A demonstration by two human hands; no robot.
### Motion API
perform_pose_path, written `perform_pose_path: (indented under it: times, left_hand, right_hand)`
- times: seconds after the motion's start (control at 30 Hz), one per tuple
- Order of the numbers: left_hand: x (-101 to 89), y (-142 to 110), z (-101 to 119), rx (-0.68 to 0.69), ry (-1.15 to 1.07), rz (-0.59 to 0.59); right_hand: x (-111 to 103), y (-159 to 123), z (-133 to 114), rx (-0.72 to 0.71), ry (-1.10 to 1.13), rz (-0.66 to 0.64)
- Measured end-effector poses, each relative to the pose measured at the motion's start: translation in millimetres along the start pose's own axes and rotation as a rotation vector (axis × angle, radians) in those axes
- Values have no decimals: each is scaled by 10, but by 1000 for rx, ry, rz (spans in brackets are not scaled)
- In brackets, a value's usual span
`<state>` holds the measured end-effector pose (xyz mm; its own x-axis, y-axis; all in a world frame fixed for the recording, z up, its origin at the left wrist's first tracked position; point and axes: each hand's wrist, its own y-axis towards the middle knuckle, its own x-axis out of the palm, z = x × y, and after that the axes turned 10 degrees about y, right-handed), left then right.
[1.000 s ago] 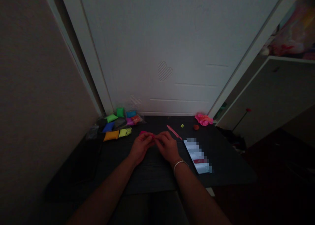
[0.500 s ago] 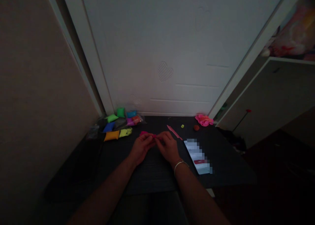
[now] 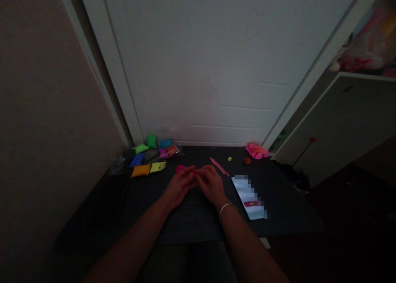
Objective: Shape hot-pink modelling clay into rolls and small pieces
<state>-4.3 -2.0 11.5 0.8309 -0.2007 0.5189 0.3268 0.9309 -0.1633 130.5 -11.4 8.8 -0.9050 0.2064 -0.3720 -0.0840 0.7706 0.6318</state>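
Note:
Between the fingertips of both hands is a small piece of pink modelling clay [image 3: 194, 173], largely covered by the fingers. My left hand [image 3: 180, 185] pinches it from the left, and my right hand [image 3: 211, 185], with a bracelet [image 3: 225, 204] at the wrist, pinches it from the right. Just beyond my left fingers a larger pink clay lump [image 3: 180, 168] lies on the dark table [image 3: 192, 225]. To the right of my right hand are pink modelling tools [image 3: 219, 166] and a phone [image 3: 247, 196] with its screen lit.
At the back left lie several clay packets, among them an orange packet [image 3: 140, 170], a yellow packet [image 3: 158, 166] and a green packet [image 3: 152, 141]. A yellow bit [image 3: 229, 159], a reddish-brown lump [image 3: 246, 161] and a pink ruffled piece [image 3: 257, 151] sit back right. A white panel [image 3: 198, 126] stands behind the table.
My left fingers have shifted and lifted slightly around the clay, leaving more of the pink lump behind them in sight. My right hand stays nearly in place.

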Motion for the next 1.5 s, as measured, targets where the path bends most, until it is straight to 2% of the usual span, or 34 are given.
perform_pose_path:
  times: [0.47, 0.7, 0.9, 1.07, 1.3, 1.5]
  left_hand:
    - [8, 5, 8, 58, 46, 20]
    - [6, 30, -12, 112, 132, 124]
    - [-36, 67, -62, 140, 178, 110]
    - [-33, 78, -76, 144, 225, 157]
    - [-34, 85, -68, 255, 335, 177]
    - [-9, 52, -44, 257, 430, 192]
  right_hand:
    - [2, 5, 13, 24, 39, 0]
    - [5, 13, 30, 16, 58, -2]
    - [12, 19, 18, 59, 97, 3]
    - [16, 31, 17, 95, 116, 1]
    - [21, 38, 26, 181, 176, 3]
    - [16, 43, 31, 216, 202, -6]
